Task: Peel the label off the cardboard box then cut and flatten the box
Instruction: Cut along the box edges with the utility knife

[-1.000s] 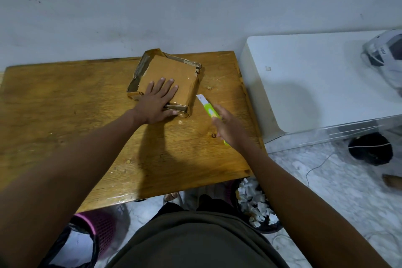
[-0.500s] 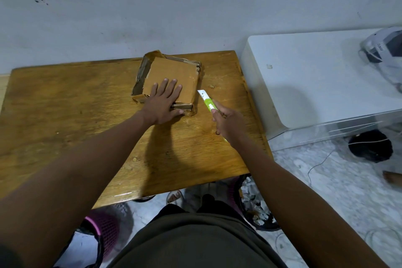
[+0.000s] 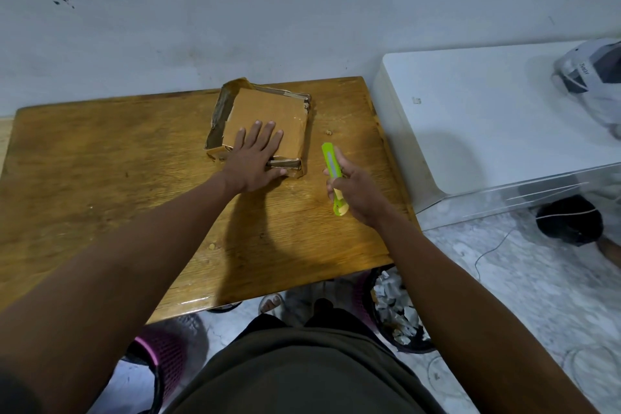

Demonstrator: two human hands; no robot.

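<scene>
A shallow brown cardboard box (image 3: 289,111) lies on the wooden table (image 3: 100,158) near its far edge, its left flap standing open. My left hand (image 3: 257,158) presses flat on the box's near part, fingers spread and straight. To the right of the box, my right hand (image 3: 356,190) grips a lime-green utility knife (image 3: 331,161), whose tip points away from me, just off the box's right side. No blade shows at the tip. I see no label on the box's visible top.
A white cabinet (image 3: 487,118) stands right of the table with a grey-white appliance (image 3: 591,77) on it. Under the table's near edge sit a bin of paper scraps (image 3: 396,309) and a pink basket (image 3: 164,353). A grey wall rises behind.
My right hand has turned the knife more upright, drawn it slightly back from the box's corner, and the white blade tip no longer shows. My left hand has stayed pressed on the box.
</scene>
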